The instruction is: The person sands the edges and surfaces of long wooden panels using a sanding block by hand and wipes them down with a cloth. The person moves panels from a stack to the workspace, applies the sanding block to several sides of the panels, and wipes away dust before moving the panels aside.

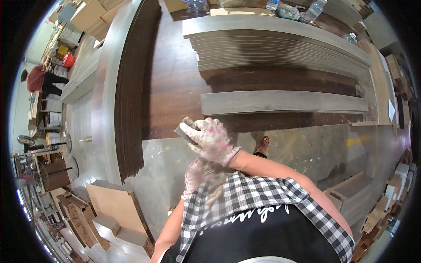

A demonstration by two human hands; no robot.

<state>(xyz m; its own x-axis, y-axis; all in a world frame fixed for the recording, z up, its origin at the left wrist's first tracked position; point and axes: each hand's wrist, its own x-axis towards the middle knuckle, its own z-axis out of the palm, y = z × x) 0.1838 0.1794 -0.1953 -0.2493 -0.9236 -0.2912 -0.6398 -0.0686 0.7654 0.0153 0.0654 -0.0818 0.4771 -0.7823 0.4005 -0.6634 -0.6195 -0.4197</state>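
Note:
My right hand (214, 139), in a white glove with pink spots, is held out in front of my body. Its fingers are closed around a small, worn grey-brown block (187, 136), whose exact kind I cannot make out. Lower and closer to my body, my left hand (196, 177) wears a similar glove. It is smeared by motion, and its fingers are hard to make out against the checked shirt. Just beyond my right hand lies a low stack of grey wood-look planks (280, 103) on a dark brown board surface (175, 87).
A taller stack of planks (272, 48) lies farther back, with plastic bottles (315, 9) behind it. Another long plank stack (127, 101) runs along the left. Cardboard boxes (116, 201) stand lower left. A person (41, 81) works at a far-left bench.

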